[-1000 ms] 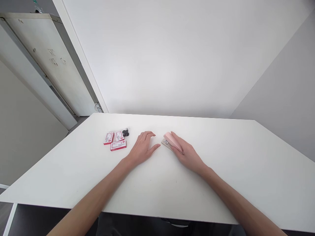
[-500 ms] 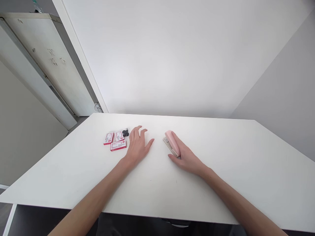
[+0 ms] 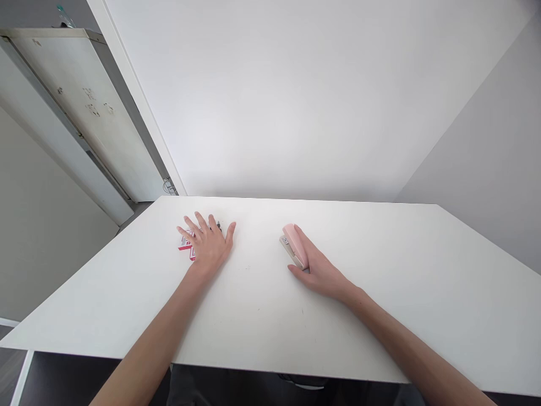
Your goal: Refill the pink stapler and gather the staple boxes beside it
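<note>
My left hand (image 3: 208, 246) is spread out over the small red-and-white boxes (image 3: 184, 246) on the left of the table. It hides most of them, and I cannot tell whether the palm touches them. A small black object (image 3: 218, 226) peeks out between its fingers and thumb. Near the middle, a pink stapler (image 3: 297, 246) with a pale base lies slanted on the tabletop. My right hand (image 3: 321, 274) is wrapped along the stapler's right side, with the thumb by its near end.
The white table (image 3: 253, 332) reaches back to a white wall (image 3: 287, 113). A pale, scuffed cabinet (image 3: 97, 107) stands beyond the left corner, with a bottle (image 3: 65, 17) on top. Small dark marks dot the tabletop between my forearms.
My left hand has moved left and spread its fingers, now covering most of the boxes that lay in plain sight. My right hand and the stapler have stayed in place.
</note>
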Action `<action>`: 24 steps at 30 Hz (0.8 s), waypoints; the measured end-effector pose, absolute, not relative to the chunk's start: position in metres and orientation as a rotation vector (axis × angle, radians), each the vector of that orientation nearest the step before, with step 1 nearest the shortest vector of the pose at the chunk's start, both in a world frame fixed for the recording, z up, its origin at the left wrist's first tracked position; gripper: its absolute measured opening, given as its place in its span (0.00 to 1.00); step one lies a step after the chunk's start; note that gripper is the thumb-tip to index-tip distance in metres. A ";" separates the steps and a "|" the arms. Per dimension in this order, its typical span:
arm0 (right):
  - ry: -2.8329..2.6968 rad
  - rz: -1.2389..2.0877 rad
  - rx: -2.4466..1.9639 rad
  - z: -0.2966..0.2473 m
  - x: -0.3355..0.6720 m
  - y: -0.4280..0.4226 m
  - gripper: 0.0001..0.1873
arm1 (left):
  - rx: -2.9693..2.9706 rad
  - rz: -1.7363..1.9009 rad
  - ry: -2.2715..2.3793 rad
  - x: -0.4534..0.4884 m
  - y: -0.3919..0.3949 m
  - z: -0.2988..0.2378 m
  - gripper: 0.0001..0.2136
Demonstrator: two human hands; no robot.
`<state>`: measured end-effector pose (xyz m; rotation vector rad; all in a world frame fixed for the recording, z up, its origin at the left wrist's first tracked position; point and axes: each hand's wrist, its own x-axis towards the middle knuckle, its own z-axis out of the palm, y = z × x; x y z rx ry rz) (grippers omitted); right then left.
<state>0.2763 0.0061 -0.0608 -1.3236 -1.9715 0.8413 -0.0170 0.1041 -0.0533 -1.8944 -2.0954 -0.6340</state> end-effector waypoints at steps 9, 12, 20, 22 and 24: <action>-1.971 0.852 -1.336 -0.062 0.277 0.007 0.49 | -1.833 -0.373 -2.297 -0.023 0.107 -0.060 0.44; -1.969 0.847 -1.359 -0.061 0.277 0.007 0.51 | -1.855 -0.392 -2.262 -0.018 0.103 -0.060 0.43; -1.983 0.837 -1.355 -0.060 0.277 0.007 0.51 | -2.046 -0.414 -2.100 -0.001 0.095 -0.059 0.40; -1.986 0.827 -1.343 -0.061 0.277 0.007 0.51 | -2.110 -0.430 -2.066 0.003 0.092 -0.058 0.39; -1.995 0.814 -1.326 -0.061 0.277 0.008 0.51 | -2.176 -0.465 -2.047 0.008 0.089 -0.058 0.39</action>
